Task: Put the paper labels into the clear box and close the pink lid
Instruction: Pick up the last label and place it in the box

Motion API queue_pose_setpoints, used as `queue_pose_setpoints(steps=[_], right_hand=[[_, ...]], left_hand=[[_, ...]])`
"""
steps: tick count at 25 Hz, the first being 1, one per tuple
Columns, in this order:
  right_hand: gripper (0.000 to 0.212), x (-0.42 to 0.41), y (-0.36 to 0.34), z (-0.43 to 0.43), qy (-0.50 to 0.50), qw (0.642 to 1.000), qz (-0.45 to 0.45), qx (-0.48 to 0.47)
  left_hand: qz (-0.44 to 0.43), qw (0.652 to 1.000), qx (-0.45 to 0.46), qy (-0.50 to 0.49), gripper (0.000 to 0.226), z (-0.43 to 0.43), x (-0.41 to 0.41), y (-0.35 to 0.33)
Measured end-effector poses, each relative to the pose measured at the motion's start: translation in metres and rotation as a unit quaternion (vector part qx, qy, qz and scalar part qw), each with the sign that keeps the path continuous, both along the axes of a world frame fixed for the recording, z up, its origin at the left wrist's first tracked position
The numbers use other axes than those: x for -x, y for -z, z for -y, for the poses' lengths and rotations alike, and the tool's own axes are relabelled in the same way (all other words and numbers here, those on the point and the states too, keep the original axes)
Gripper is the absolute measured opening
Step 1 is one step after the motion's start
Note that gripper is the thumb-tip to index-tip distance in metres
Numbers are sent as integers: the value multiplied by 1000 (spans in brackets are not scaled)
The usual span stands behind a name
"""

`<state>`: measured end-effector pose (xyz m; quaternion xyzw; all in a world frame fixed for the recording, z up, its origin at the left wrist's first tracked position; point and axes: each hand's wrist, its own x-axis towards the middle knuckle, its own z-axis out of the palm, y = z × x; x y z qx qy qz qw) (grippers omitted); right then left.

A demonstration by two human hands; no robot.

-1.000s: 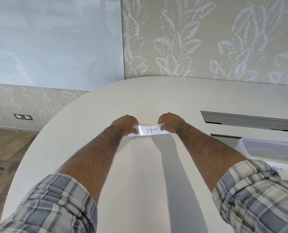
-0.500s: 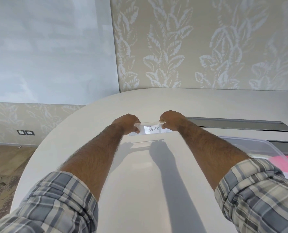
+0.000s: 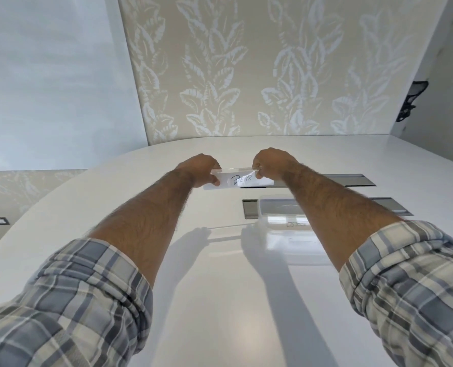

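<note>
White paper label [image 3: 240,179] reads "BEAR", handwritten.

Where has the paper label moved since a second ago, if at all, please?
Yes, rightward: the paper label sat left of the metal slot and now overlaps its left end.

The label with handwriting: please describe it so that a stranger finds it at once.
On the white table, look above its far part, where the left hand and right hand meet. The paper label hangs between them, the only thing bearing handwritten letters.
</note>
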<state>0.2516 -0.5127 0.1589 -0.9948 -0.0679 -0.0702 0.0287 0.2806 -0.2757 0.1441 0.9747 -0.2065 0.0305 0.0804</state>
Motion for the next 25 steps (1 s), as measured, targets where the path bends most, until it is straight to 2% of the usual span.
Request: queue_pose_setpoints(steps=[5,11,25], right_hand=[[31,31,-5,67,35,999,1,-6],[32,65,12,123,56,998,-9,-2],[32,91,54,171,48,998,-31,7]], left_hand=[[-2,1000,2,25,44,69,21,-7],[-7,999,-6,45,54,130,44,7],[-45,999,-5,27,49,179,73,46]])
